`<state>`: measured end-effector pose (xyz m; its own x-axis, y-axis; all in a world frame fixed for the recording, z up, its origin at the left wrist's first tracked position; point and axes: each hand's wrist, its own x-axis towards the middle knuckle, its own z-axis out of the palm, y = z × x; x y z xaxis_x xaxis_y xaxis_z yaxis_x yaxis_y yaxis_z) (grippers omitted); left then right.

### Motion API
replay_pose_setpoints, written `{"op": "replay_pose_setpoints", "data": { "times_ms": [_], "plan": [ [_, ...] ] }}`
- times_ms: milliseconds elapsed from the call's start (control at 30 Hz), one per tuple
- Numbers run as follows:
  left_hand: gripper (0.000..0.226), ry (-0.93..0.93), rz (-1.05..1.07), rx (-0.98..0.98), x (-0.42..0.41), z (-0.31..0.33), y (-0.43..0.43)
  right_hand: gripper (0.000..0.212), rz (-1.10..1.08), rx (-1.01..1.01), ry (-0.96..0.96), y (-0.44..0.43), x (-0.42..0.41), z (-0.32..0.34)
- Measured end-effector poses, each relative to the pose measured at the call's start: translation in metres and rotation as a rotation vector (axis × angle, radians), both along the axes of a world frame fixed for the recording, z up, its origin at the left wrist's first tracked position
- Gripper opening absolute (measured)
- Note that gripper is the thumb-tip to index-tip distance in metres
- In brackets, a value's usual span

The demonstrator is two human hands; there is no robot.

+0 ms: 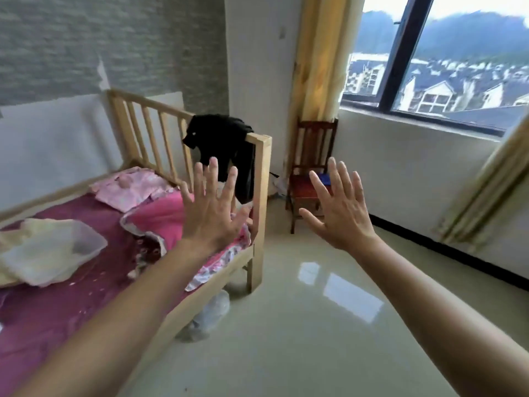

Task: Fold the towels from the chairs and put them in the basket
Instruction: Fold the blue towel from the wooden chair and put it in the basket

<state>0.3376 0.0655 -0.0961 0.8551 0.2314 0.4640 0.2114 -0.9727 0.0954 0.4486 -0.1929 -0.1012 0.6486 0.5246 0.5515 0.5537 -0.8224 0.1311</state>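
Both my arms stretch forward with fingers spread and nothing in them. My left hand (213, 209) hovers over the foot of a wooden bed. My right hand (342, 210) is raised in front of a dark wooden chair (313, 156) in the corner; something blue (325, 177) lies on its seat, mostly hidden by my fingers. On the bed at the left sits a clear plastic basket (86, 243) with pale yellow and white towels (34, 253) lying in and over it.
The wooden bed frame (262, 179) has a black garment (226, 141) draped over its corner post. Pink bedding (160, 213) and pink clothes (128, 187) lie on the mattress. A clear bag (211, 310) sits under the bed. Glossy tiled floor (315, 325) extends to the window wall and curtains (317, 58).
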Motion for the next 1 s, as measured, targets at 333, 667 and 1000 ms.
{"op": "replay_pose_setpoints", "data": {
  "times_ms": [333, 667, 1000],
  "plan": [
    [0.083, 0.131, -0.356, 0.146, 0.257, -0.021, -0.087, 0.087, -0.413, 0.061, 0.0, -0.13, 0.157, -0.027],
    [0.079, 0.3, -0.357, 0.376, 0.504, -0.056, -0.106, 0.089, -0.377, 0.089, 0.124, -0.161, 0.413, -0.073],
    [0.076, 0.341, -0.163, 0.214, 0.699, -0.072, -0.057, 0.088, -0.191, 0.01, 0.234, -0.1, 0.65, -0.087]
  ]
}}
